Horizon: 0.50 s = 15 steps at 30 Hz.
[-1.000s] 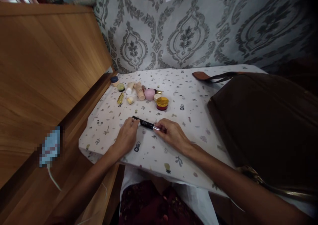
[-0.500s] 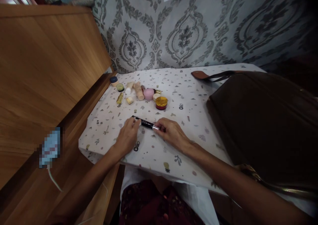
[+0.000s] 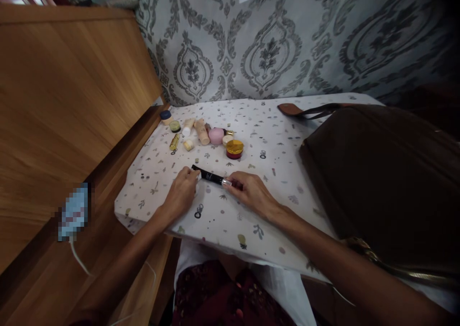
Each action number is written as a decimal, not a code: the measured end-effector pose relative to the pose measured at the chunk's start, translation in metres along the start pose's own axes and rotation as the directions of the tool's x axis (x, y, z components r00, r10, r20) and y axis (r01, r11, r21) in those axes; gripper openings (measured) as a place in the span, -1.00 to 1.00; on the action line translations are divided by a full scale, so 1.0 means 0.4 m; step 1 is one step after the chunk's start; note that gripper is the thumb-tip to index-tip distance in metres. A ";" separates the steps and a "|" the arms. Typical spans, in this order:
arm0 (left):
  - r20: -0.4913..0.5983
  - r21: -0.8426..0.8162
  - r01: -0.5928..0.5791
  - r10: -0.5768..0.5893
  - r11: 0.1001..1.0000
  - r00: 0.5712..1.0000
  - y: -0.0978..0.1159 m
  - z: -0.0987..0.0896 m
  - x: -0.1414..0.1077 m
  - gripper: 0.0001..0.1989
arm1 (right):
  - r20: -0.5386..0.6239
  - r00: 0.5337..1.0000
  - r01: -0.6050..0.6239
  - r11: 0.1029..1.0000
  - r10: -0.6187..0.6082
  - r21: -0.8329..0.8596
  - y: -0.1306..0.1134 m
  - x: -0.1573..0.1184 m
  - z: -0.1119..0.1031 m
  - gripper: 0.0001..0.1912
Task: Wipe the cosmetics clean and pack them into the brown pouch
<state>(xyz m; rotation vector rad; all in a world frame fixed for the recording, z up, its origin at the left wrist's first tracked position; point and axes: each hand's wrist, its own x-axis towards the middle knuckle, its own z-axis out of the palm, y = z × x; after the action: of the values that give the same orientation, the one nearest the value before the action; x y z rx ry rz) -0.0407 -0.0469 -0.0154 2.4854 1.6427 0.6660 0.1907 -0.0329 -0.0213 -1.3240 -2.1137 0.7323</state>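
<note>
Facing a patterned wall [image 3: 271, 52], hands [image 3: 180, 192] hold a black tube [image 3: 211, 176] (printed cloth [image 3: 223, 225] below).

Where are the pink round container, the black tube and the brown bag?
Pink round container [image 3: 216, 136]: head view, its middle.
Black tube [image 3: 211, 176]: head view, its dark body.
Brown bag [image 3: 381, 177]: head view, its broad side.

Both hands [image 3: 217, 194] pinching, fingertips apparently closed.

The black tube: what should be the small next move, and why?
Probably a gentle twist of the silver end with the right hand: its fingers are there, while the left hand holds the other end of the black tube.
</note>
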 end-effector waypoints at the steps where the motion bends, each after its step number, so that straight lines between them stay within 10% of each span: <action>1: -0.009 0.002 -0.041 0.041 0.999 0.999 0.014 0.007 -0.001 -0.68 | -0.009 1.000 0.010 1.000 -0.010 0.003 0.002 -0.001 0.002 -0.83; 8: 0.030 0.085 -0.232 0.230 0.969 0.973 0.111 0.050 -0.012 -0.63 | -0.066 0.994 0.094 0.994 -0.091 0.048 0.024 0.001 0.019 -0.90; 15: -0.029 0.093 -0.104 0.107 0.990 0.994 0.008 0.015 0.016 -0.59 | -0.054 0.992 0.111 0.994 -0.110 0.011 0.025 0.000 0.016 -0.92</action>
<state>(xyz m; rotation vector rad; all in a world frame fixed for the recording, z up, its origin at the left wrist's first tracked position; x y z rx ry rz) -0.0336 -0.0414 -0.0179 2.6557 1.5965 0.6627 0.1925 -0.0301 -0.0325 -1.1954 -2.1170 0.6570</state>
